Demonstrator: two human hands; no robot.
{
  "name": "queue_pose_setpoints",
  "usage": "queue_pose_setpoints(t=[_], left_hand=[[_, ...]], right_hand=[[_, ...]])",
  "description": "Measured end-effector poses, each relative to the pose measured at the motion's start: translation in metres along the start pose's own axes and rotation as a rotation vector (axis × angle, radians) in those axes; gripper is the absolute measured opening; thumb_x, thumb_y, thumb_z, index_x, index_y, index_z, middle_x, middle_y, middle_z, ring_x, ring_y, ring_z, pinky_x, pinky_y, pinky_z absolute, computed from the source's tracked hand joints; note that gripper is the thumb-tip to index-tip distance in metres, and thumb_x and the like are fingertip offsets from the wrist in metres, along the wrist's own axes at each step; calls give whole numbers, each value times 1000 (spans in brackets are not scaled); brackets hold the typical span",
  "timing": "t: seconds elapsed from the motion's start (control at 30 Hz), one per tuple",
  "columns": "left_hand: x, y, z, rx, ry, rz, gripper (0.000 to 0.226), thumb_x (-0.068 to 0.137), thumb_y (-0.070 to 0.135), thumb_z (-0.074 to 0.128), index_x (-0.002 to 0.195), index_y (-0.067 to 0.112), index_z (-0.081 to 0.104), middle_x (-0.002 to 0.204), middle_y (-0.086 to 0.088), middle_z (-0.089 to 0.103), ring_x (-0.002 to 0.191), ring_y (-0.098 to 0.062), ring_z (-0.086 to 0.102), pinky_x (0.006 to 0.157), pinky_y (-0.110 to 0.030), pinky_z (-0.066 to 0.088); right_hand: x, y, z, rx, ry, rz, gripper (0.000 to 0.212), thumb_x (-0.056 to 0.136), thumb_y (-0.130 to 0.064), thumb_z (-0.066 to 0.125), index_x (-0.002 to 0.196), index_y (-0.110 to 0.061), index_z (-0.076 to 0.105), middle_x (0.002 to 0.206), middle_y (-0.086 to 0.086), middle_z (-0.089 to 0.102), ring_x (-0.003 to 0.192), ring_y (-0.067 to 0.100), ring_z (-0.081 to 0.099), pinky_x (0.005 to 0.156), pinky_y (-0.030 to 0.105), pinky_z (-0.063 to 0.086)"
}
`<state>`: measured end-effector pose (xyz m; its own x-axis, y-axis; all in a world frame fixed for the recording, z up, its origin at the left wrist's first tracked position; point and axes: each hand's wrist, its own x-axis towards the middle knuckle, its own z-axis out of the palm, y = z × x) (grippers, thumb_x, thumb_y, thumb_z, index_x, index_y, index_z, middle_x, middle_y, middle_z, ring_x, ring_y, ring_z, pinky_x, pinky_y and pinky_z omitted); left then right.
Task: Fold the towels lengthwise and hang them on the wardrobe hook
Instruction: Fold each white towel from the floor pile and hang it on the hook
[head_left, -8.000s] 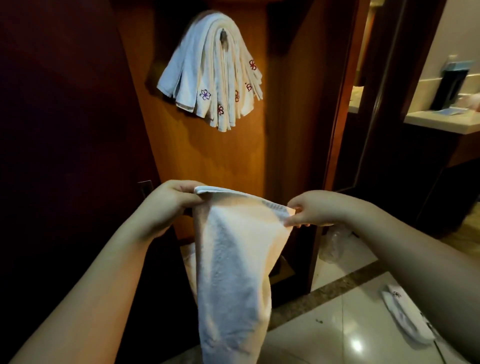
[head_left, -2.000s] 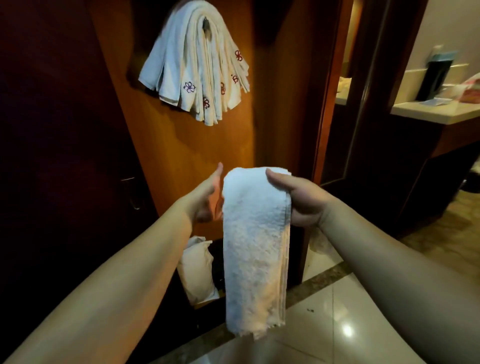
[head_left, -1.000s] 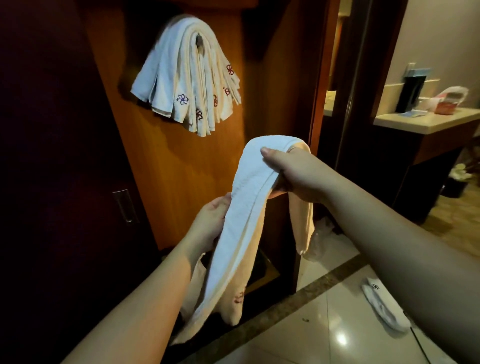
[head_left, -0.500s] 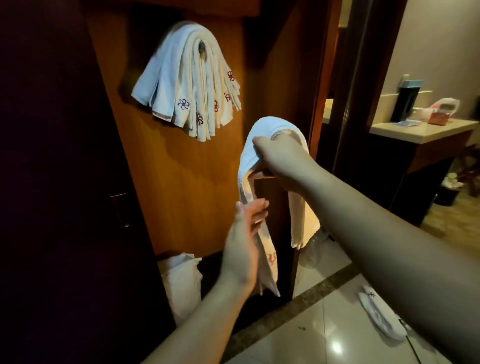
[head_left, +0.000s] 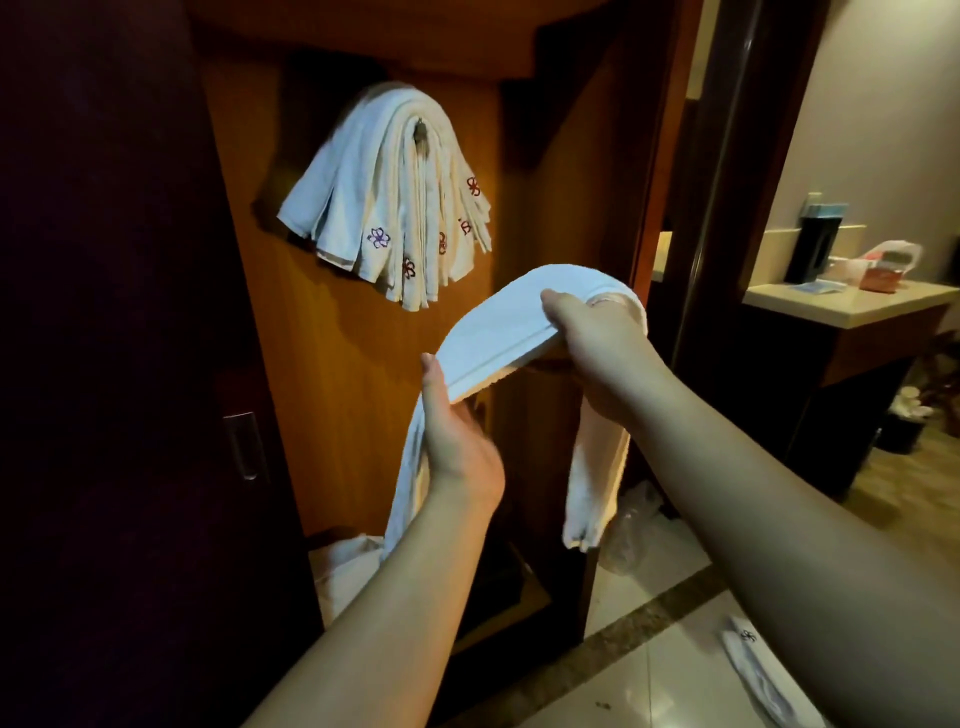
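One towel (head_left: 498, 332) is in your hands, folded into a long strip draped over your right hand (head_left: 597, 338), which grips it at the bend, both ends hanging down. Your left hand (head_left: 457, 447) holds the near run from below, thumb up against its edge, so the strip slopes from lower left to upper right. The hook (head_left: 420, 136) sits above and left, buried in hung towels (head_left: 384, 208); your right hand, with the bend, looks nearer it.
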<state>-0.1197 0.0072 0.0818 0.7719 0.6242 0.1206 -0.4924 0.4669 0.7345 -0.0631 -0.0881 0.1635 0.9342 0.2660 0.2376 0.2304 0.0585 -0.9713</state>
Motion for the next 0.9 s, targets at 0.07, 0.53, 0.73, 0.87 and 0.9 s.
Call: queue_pose_setpoints(t=[0.07, 0.53, 0.73, 0.87, 0.9], left_hand=[[8, 8, -2, 8, 76, 6, 27, 96, 54, 52, 110, 34, 65, 95, 11, 77, 88, -2, 72, 75, -23, 47], [93, 59, 0, 434, 27, 41, 42, 86, 67, 56, 106, 33, 70, 111, 2, 75, 111, -20, 67, 106, -47, 48], [154, 76, 16, 585, 32, 143, 38, 93, 62, 54, 111, 30, 65, 112, 0, 71, 112, -20, 64, 94, -36, 49], [194, 82, 25, 590, 28, 163, 47, 89, 60, 58, 119, 25, 66, 122, -6, 70, 117, -26, 63, 111, -50, 42], [201, 84, 28, 569, 20, 162, 51, 84, 62, 60, 118, 24, 65, 124, -6, 68, 120, -26, 62, 114, -50, 39]], right_hand=[[5, 10, -5, -79, 46, 2, 31, 89, -52, 62, 93, -21, 60, 108, 2, 68, 102, 18, 68, 84, 41, 62], [82, 53, -24, 462, 366, 129, 34, 97, -29, 61, 128, -16, 59, 112, 3, 70, 108, 17, 67, 103, 40, 52], [162, 37, -21, 480, 294, 73, 32, 97, -32, 60, 124, -15, 58, 108, 4, 69, 105, 19, 67, 105, 47, 51], [223, 30, -12, 527, 233, 59, 9, 98, -33, 61, 101, -25, 60, 99, 0, 72, 99, 15, 70, 103, 45, 52], [236, 31, -9, 530, 224, 58, 9, 98, -34, 61, 97, -25, 59, 90, -4, 74, 92, 11, 71, 102, 43, 52]])
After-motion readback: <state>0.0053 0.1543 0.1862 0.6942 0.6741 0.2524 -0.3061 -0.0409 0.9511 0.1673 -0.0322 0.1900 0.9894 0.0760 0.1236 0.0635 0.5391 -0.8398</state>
